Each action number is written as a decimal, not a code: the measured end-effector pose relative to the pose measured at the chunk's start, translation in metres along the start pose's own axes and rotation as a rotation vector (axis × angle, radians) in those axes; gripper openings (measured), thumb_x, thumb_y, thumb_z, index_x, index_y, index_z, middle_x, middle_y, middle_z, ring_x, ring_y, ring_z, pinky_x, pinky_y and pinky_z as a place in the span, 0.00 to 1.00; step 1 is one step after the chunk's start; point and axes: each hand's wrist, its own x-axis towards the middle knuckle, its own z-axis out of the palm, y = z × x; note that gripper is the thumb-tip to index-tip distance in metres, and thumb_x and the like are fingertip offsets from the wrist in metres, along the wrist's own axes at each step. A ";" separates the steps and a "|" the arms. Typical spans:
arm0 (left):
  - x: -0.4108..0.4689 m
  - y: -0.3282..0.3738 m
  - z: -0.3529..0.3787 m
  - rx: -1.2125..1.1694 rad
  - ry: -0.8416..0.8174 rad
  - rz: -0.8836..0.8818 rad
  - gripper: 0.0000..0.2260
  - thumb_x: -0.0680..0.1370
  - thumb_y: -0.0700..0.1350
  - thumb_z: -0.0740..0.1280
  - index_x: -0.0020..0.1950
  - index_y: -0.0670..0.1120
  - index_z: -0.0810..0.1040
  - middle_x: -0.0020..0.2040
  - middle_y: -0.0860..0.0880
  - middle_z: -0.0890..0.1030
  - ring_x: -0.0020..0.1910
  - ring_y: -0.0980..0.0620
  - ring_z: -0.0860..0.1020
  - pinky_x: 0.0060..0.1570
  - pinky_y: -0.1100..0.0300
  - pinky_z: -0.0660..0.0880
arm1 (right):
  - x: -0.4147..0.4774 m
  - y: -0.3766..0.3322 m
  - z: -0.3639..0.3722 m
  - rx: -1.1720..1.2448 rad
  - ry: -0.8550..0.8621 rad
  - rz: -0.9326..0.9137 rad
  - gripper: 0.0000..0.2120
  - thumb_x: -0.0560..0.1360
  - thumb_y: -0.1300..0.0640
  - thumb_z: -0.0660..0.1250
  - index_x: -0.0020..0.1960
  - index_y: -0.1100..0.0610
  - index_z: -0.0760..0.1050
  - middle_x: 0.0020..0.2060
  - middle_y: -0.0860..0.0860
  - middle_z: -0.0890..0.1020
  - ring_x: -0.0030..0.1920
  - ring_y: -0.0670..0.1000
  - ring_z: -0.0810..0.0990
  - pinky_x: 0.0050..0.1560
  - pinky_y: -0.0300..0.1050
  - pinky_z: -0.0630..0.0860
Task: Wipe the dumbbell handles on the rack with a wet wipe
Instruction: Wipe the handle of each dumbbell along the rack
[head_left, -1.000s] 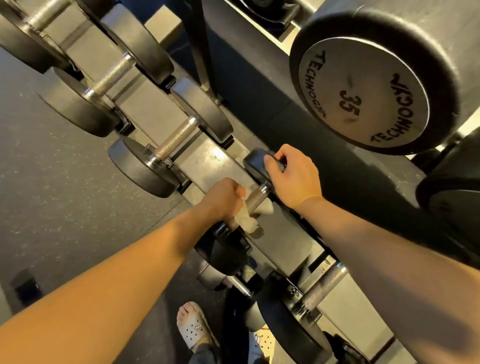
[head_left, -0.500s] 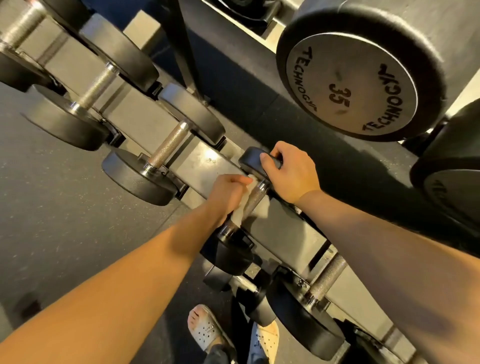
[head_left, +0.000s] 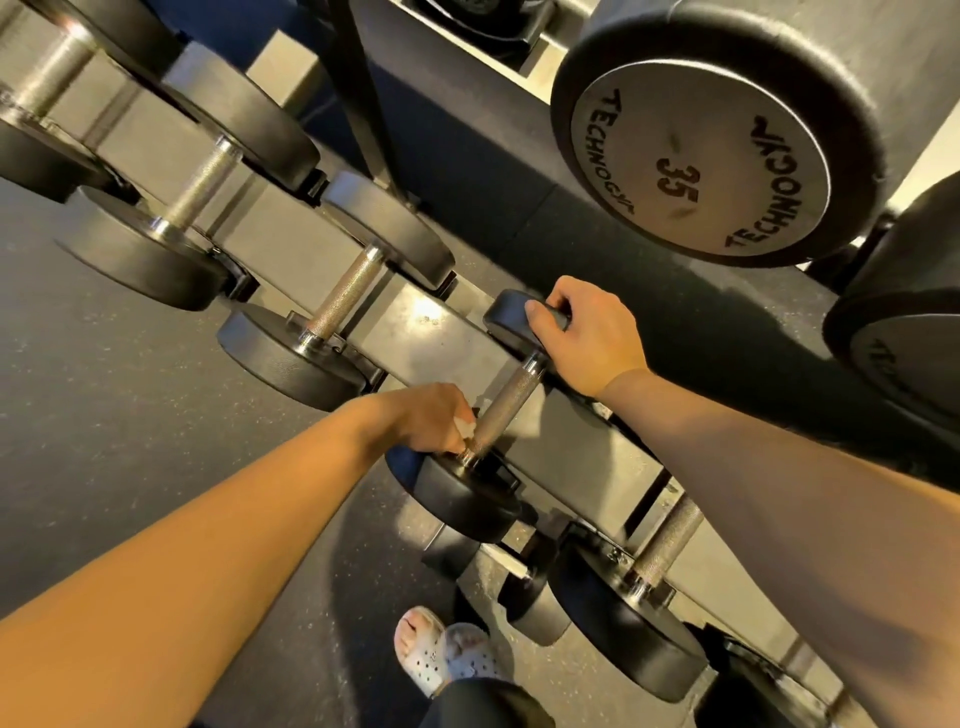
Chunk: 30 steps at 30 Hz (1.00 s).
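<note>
A small black dumbbell lies on the grey rack (head_left: 415, 338), its knurled steel handle (head_left: 511, 397) bare along most of its length. My left hand (head_left: 428, 418) grips a crumpled white wet wipe (head_left: 466, 427) and holds it against the near end of that handle, by the front head (head_left: 462, 496). My right hand (head_left: 589, 338) is curled over the far head (head_left: 511, 317) of the same dumbbell. Most of the wipe is hidden inside my fingers.
More dumbbells sit along the rack: one to the left with its handle (head_left: 345, 293), a larger one (head_left: 200, 179) beyond, another at lower right (head_left: 670, 540). A big 35 dumbbell (head_left: 701, 140) hangs over from the upper shelf. My sandalled foot (head_left: 431, 654) stands on dark floor.
My left hand has slid the wipe down the handle from the middle to its near end, uncovering the knurled part. My right hand has stayed on the far head.
</note>
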 end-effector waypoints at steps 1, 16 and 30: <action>-0.002 0.000 -0.003 -0.001 -0.006 -0.009 0.08 0.79 0.41 0.68 0.49 0.37 0.83 0.44 0.42 0.83 0.45 0.44 0.80 0.53 0.51 0.76 | 0.000 0.000 0.000 -0.001 0.000 0.004 0.14 0.80 0.41 0.63 0.44 0.51 0.74 0.37 0.48 0.77 0.38 0.47 0.76 0.37 0.43 0.71; 0.003 0.030 0.025 -0.101 0.429 -0.061 0.06 0.84 0.44 0.63 0.59 0.47 0.78 0.52 0.47 0.80 0.49 0.52 0.80 0.50 0.57 0.78 | 0.000 0.000 -0.001 -0.021 0.005 0.002 0.15 0.80 0.41 0.62 0.43 0.51 0.73 0.37 0.48 0.76 0.39 0.49 0.75 0.39 0.48 0.73; -0.061 -0.012 -0.052 0.121 0.400 -0.063 0.14 0.78 0.46 0.63 0.57 0.47 0.85 0.56 0.52 0.84 0.57 0.52 0.80 0.60 0.60 0.74 | -0.007 -0.058 -0.012 -0.265 0.068 -0.080 0.08 0.79 0.50 0.64 0.50 0.53 0.78 0.46 0.49 0.77 0.47 0.49 0.76 0.48 0.49 0.77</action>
